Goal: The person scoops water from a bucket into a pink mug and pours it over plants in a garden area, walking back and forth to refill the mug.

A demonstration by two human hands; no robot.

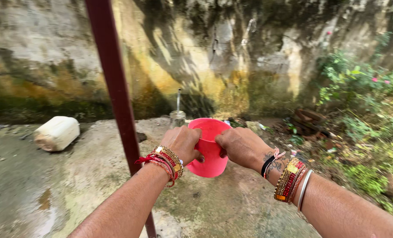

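Pink plastic bucket point(210, 150) held mid-air above wet concrete floor point(51, 194), tilted away from us. We judge it light, stiff, maybe slippery if wet; rim is best hold. Left hand point(183, 142) and right hand point(240, 145) both clamp rim, opposite sides.

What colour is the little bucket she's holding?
Pink. The round plastic bucket, held by both hands, shows best in the head view.
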